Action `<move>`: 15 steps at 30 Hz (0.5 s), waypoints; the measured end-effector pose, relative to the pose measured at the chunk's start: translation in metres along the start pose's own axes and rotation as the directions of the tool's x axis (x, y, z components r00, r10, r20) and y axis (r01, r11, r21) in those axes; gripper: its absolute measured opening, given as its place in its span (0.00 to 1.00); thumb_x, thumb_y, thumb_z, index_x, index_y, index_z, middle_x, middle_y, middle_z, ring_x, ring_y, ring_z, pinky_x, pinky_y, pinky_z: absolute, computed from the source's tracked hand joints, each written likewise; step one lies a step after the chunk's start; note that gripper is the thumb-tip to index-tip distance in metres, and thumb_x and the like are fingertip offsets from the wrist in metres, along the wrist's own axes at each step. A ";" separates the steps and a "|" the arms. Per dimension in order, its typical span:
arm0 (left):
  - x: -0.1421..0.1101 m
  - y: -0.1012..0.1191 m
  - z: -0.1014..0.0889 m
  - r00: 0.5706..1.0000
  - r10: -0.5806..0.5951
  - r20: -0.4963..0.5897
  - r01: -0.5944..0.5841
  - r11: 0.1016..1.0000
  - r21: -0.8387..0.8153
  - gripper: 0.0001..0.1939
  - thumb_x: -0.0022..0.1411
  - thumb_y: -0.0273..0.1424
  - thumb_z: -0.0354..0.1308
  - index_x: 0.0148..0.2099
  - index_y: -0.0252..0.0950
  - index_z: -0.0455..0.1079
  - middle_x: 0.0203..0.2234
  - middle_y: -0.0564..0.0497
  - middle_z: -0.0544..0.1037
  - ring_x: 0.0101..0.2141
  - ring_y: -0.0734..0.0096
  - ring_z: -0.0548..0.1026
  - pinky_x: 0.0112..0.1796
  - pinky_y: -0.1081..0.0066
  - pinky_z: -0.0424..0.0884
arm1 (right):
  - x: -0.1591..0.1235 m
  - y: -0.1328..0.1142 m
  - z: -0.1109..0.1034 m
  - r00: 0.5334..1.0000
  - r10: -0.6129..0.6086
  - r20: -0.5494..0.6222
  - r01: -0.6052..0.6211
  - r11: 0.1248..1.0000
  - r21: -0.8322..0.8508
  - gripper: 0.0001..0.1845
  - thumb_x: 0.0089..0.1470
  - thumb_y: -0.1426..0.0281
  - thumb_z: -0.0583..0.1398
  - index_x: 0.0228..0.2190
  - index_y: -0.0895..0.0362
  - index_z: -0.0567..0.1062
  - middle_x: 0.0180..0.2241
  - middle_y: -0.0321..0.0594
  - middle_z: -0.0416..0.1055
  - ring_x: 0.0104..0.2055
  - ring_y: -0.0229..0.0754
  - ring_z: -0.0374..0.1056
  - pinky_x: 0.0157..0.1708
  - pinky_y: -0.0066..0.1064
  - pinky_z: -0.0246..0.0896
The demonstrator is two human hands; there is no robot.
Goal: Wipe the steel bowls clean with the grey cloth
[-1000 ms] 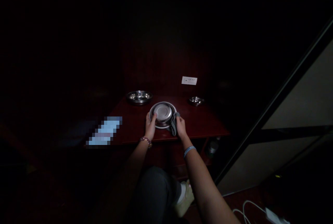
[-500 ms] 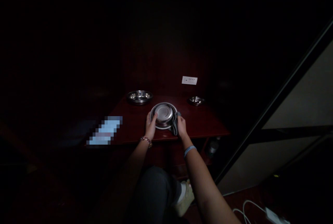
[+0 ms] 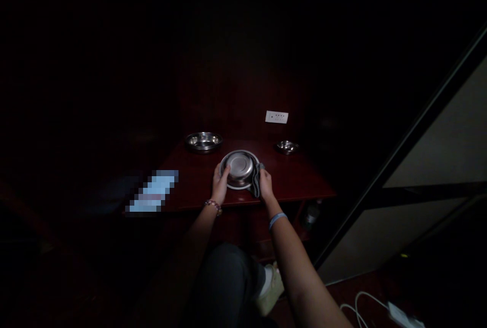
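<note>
A steel bowl is tilted up over the near part of a dark red wooden table, its underside facing me. My left hand grips the bowl's left rim, fingers curled on it. My right hand is closed on a grey cloth pressed against the bowl's right edge. A bead bracelet sits on my left wrist and a blue band on my right.
A wide steel bowl stands at the table's back left and a small steel bowl at the back right. A white switch plate is on the wall behind. A white cable and adapter lie on the floor at right.
The bowl and both hands have shifted very slightly; the cloth hand has edged a little along the bowl's right rim.
</note>
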State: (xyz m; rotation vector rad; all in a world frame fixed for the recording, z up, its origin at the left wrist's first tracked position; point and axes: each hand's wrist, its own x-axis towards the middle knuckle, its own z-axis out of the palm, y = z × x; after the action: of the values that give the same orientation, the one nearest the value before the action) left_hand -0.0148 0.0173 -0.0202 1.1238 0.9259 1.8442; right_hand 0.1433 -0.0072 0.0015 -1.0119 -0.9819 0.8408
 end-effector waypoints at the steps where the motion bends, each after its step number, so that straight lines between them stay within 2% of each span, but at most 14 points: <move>1: 0.000 -0.001 0.000 1.000 -0.002 -0.004 0.002 1.000 0.000 0.25 0.59 0.46 0.64 0.54 0.38 0.72 0.54 0.44 0.76 0.58 0.58 0.71 0.63 0.57 0.60 | 0.000 0.000 0.000 1.000 0.014 -0.002 -0.014 1.000 0.022 0.22 0.56 0.49 0.56 0.24 0.54 0.68 0.22 0.34 0.68 0.27 0.39 0.61 0.29 0.28 0.58; 7: 0.000 0.000 -0.001 1.000 -0.003 0.009 0.003 1.000 0.000 0.25 0.59 0.46 0.64 0.55 0.38 0.71 0.55 0.43 0.75 0.58 0.58 0.71 0.63 0.57 0.60 | 0.000 0.001 0.000 0.999 0.034 -0.011 -0.034 0.998 0.056 0.20 0.57 0.52 0.57 0.24 0.54 0.68 0.22 0.33 0.66 0.27 0.38 0.60 0.29 0.28 0.57; 15: -0.001 0.001 0.000 1.000 0.001 0.006 -0.001 1.000 0.014 0.25 0.59 0.45 0.63 0.54 0.37 0.71 0.53 0.43 0.76 0.58 0.57 0.71 0.63 0.56 0.60 | 0.003 0.005 -0.001 0.999 0.040 -0.007 -0.040 0.996 0.077 0.20 0.58 0.52 0.57 0.25 0.55 0.71 0.23 0.33 0.70 0.28 0.38 0.62 0.31 0.28 0.59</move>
State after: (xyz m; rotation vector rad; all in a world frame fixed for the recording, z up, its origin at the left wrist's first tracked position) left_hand -0.0147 0.0164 -0.0200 1.1381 0.9365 1.8365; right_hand 0.1444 -0.0037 -0.0025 -0.9710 -0.9176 0.9001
